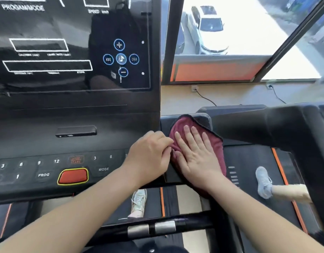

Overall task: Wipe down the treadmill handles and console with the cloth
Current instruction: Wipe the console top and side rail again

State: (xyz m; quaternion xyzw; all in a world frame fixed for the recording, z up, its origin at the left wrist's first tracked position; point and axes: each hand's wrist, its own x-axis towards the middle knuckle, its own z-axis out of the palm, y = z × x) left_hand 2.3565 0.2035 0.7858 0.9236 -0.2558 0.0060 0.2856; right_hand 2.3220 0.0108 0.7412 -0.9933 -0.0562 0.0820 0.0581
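A dark red cloth (215, 148) lies over the right end of the black treadmill console (84, 143), draped down its front edge. My right hand (194, 154) lies flat on the cloth with straight, spread fingers. My left hand (150, 154) sits just left of it, its curled fingers pinching the cloth's left edge. The console's glossy display panel (48, 52) rises at the upper left. A black front handle bar (166, 225) with two silver sensor plates crosses below my forearms.
A second treadmill (285, 128) stands close on the right, with another person's leg and grey shoe (263, 181) on its belt. My own shoe (138, 203) shows below the console. A window (230, 33) with parked cars lies ahead right. A red stop button (72, 176) sits on the keypad.
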